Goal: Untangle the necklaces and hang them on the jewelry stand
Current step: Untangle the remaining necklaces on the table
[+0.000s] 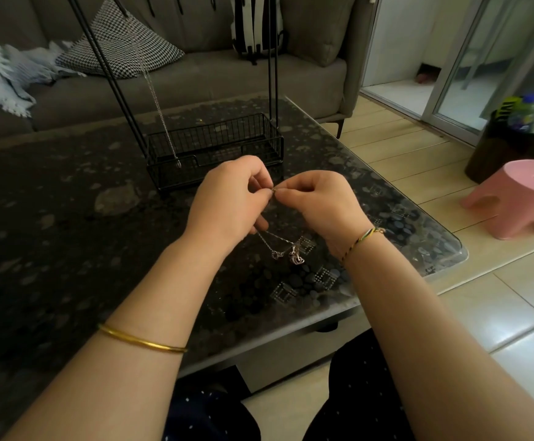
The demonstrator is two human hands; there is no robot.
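Left hand (227,202), right hand (321,202), one necklace (277,238); one hanging chain (160,113), one stand (227,135).

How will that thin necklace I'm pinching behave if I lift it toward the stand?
Probably floppy: the necklace sags in a loose loop from where the left hand and right hand pinch it. Likely light, since fingertips alone hold it. Its pendants gather at the low end, so they may swing and snag the wire basket.
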